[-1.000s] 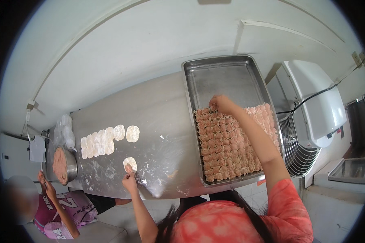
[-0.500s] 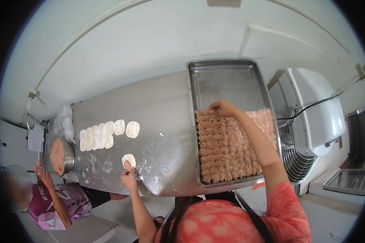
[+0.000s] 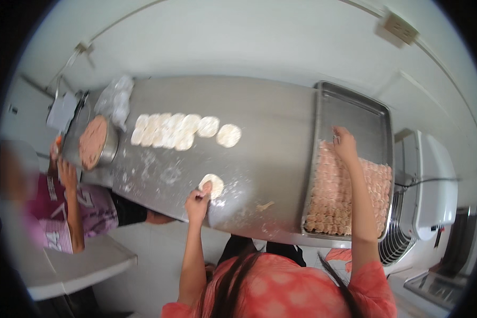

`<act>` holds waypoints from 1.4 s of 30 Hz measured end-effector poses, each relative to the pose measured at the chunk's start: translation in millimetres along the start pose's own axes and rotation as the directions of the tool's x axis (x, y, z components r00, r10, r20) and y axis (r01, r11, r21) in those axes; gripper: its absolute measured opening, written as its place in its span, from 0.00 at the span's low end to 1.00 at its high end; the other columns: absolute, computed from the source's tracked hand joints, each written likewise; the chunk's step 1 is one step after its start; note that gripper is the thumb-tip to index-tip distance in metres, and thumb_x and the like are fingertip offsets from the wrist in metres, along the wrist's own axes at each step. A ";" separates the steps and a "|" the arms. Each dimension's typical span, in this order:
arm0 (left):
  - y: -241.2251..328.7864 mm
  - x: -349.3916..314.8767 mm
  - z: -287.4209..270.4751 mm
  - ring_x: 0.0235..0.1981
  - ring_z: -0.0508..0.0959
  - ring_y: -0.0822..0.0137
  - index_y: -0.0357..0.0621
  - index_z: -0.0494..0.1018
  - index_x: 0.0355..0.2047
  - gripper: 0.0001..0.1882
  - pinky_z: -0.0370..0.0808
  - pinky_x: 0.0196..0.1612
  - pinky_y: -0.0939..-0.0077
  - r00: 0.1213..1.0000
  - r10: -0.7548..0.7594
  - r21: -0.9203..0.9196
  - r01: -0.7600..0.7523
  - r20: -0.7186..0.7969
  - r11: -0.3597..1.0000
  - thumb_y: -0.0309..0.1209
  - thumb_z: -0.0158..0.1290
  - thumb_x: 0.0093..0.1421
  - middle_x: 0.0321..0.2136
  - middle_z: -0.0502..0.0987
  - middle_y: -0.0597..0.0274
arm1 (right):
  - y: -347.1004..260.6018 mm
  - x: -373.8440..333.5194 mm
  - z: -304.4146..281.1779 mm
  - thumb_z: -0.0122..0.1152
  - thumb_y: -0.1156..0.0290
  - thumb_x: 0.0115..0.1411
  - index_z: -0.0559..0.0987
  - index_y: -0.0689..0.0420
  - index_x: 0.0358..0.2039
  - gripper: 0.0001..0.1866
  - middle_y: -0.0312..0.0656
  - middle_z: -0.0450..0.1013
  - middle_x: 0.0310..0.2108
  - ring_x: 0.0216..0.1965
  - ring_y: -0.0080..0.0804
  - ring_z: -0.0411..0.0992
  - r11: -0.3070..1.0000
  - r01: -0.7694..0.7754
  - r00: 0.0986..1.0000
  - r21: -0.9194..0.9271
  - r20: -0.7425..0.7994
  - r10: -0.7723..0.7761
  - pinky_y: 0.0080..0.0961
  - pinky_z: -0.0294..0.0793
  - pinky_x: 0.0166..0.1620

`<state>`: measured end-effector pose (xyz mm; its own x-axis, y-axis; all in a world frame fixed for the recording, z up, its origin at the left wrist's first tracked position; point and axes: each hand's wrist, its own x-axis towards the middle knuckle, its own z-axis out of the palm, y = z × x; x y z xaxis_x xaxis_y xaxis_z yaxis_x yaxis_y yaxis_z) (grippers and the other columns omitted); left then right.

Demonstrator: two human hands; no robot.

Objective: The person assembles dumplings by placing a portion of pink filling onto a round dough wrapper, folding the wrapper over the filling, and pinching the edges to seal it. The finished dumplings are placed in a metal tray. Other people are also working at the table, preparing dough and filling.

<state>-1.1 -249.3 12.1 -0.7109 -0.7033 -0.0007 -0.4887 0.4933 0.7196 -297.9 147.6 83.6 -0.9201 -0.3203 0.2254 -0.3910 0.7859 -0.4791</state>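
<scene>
My left hand [image 3: 197, 204] is closed at the near-left edge of a round, pale dumpling wrapper [image 3: 214, 183], pinching it. A small lump of pink meat filling [image 3: 207, 187] sits on that wrapper. Over the large metal tray [image 3: 308, 201], my right hand [image 3: 344, 143] hovers by the far row of filled dumplings [image 3: 350, 185], fingers bent and apart, with nothing visible in them. The dumplings stand in tight rows in the tray's near part. Farther back on the steel table, overlapping floured wrappers [image 3: 167, 130] lie in a strip, and one single wrapper [image 3: 229, 135] lies at its right end.
At the left stand a metal bowl [image 3: 110, 148] of pink filling [image 3: 93, 142] and a clear plastic bag [image 3: 115, 100]. A co-worker's hands [image 3: 64, 169] are beside the bowl. Flour and a dough scrap [image 3: 265, 205] mark the table. A white machine [image 3: 434, 185] stands right of the tray.
My view has turned, so the table and tray sit farther right in it. My right hand has lifted slightly from the far dumpling row. My left hand stays at the wrapper.
</scene>
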 end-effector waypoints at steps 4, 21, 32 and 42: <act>-8.0 1.9 -19.9 0.22 0.74 0.69 0.38 0.71 0.23 0.07 0.71 0.29 0.76 0.991 -0.097 -0.148 0.110 0.089 0.983 0.26 0.58 0.46 0.19 0.75 0.59 | -130.3 -35.9 67.6 0.54 0.79 0.47 0.76 0.59 0.41 0.17 0.50 0.73 0.39 0.42 0.48 0.71 0.933 0.031 0.987 0.358 0.137 -0.086 0.36 0.71 0.45; -19.5 27.5 -29.8 0.36 0.78 0.67 0.32 0.71 0.43 0.13 0.76 0.37 0.76 0.888 0.058 -0.282 0.082 0.456 0.956 0.23 0.48 0.58 0.36 0.77 0.51 | -289.8 -156.2 204.5 0.62 0.72 0.45 0.73 0.60 0.31 0.12 0.45 0.68 0.30 0.34 0.46 0.69 0.991 -0.089 0.991 0.096 0.107 0.079 0.38 0.69 0.38; 2.7 6.7 -10.0 0.38 0.76 0.72 0.37 0.70 0.47 0.14 0.77 0.39 0.78 0.777 -0.144 -0.582 0.567 0.613 0.584 0.22 0.45 0.61 0.40 0.74 0.62 | -260.6 -143.8 185.0 0.53 0.80 0.53 0.72 0.62 0.38 0.10 0.41 0.72 0.35 0.38 0.26 0.71 -0.148 -0.613 0.708 0.776 0.622 0.334 0.22 0.72 0.39; 63.7 -22.9 -6.2 0.35 0.75 0.75 0.40 0.69 0.48 0.15 0.74 0.35 0.82 0.843 -0.095 -0.642 0.471 0.529 0.605 0.23 0.47 0.60 0.39 0.75 0.66 | -224.7 -146.0 155.7 0.55 0.82 0.51 0.76 0.61 0.43 0.16 0.39 0.72 0.38 0.38 0.24 0.70 0.147 -0.419 0.907 0.896 0.420 0.029 0.22 0.69 0.43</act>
<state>-12.9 -204.9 62.2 -0.8207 -0.3688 -0.4363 -0.3060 -0.3612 0.8809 -79.4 -64.6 26.2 -0.8559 -0.4900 -0.1653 0.3069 -0.2241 -0.9250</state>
